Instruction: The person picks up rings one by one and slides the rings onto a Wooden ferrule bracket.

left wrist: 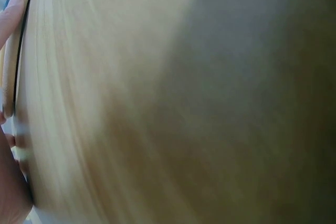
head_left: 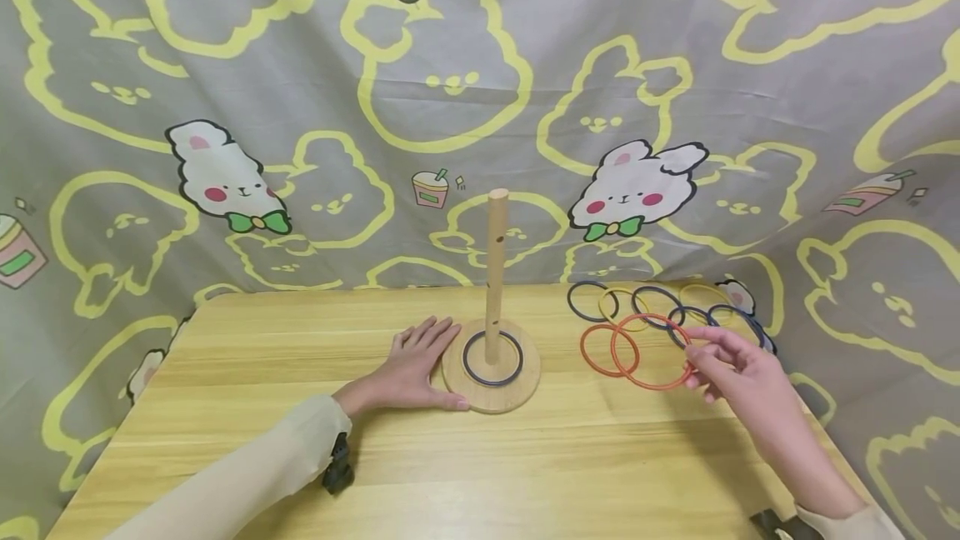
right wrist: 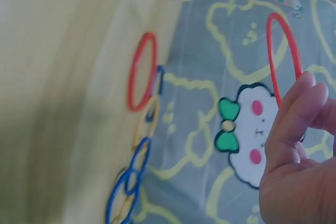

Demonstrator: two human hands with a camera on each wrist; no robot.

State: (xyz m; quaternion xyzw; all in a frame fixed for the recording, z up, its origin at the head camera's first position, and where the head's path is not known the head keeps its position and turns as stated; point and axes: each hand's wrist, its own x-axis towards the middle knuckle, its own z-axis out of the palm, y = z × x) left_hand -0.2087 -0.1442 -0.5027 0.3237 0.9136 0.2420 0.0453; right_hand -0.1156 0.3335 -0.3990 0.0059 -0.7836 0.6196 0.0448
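In the head view my right hand (head_left: 738, 369) pinches a red ring (head_left: 651, 387) by its right edge; the right wrist view shows this ring raised off the table. A second red ring (head_left: 583, 348) lies on the table, partly behind the held one. My left hand (head_left: 408, 369) rests against the left side of a round wooden base (head_left: 528, 373), fingers spread along its edge. A wooden peg (head_left: 495, 273) stands upright from the base, with a dark blue ring (head_left: 467, 363) lying around its foot. The left wrist view catches only part of that hand and the base's edge.
Several dark blue rings (head_left: 572, 307) and yellow rings (head_left: 705, 287) lie overlapping at the table's back right. The wooden table (head_left: 300, 348) meets a grey curtain (head_left: 465, 132) with a bear and rabbit print at the back and sides.
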